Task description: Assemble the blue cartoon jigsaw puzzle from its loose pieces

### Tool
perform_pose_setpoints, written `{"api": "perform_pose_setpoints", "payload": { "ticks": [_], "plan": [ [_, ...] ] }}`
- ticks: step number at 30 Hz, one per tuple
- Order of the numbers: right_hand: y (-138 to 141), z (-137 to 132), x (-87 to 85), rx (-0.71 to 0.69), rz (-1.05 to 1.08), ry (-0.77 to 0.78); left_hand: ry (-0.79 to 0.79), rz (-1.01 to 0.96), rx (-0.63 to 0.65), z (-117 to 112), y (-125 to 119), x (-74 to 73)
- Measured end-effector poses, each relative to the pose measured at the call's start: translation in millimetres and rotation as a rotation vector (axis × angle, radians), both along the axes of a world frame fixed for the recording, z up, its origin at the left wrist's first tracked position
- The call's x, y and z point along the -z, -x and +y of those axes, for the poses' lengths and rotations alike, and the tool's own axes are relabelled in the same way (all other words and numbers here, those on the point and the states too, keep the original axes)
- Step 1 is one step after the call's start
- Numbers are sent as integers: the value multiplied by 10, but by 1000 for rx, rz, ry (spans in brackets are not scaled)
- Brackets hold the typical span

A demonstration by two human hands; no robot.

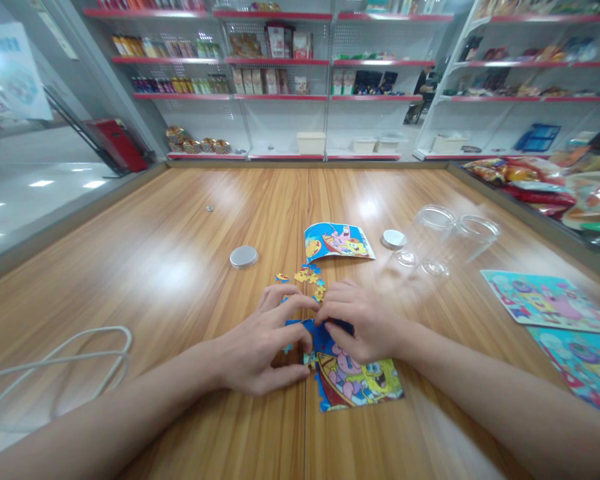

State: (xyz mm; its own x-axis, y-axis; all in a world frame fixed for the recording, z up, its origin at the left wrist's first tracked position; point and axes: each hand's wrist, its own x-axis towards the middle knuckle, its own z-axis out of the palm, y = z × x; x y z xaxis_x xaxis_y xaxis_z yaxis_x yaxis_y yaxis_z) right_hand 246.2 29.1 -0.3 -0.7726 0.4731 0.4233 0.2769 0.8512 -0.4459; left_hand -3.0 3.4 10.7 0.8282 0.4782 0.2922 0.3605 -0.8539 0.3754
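A partly joined jigsaw puzzle (pixel 350 380) lies flat before me, showing cartoon figures in a boat. My left hand (pixel 267 337) rests at its left edge with fingers spread; thumb and fingertips sit apart around its upper left corner. Over its top edge, my right hand (pixel 363 320) has its fingers curled in a pinch close to my left fingertips. Whatever the pinch holds is hidden. Loose puzzle pieces (pixel 307 273), yellow and blue, are scattered just beyond my hands. Behind them stands a curved picture card (pixel 337 241) with a matching boat scene.
Two clear plastic jars (pixel 433 230) stand at right, near a round lid (pixel 394 239). Another lid (pixel 244 257) lies left of the card. Picture sheets (pixel 550 300) lie at far right, a white cable (pixel 55 363) at left. Stocked shelves (pixel 280 97) line the back.
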Motion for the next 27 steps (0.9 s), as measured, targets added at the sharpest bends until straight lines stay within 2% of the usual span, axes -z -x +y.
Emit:
{"api": "perform_pose_setpoints", "payload": {
  "ticks": [7,14,21,23,27],
  "plan": [
    [-18,-2,-29,101,-163,-34,4,-38,-9,-8,8,-32],
    [-11,26,7,166,-169,-29,-15,-23,-36,-20,-8,-4],
    [-17,26,6,163,-160,-11,14,26,-47,-9,10,-41],
    [-16,29,0,162,-148,-5,25,17,-88,12,31,-42],
    [-16,30,-18,152,-132,11,0,-1,-259,72,62,-6]
  ]
}}
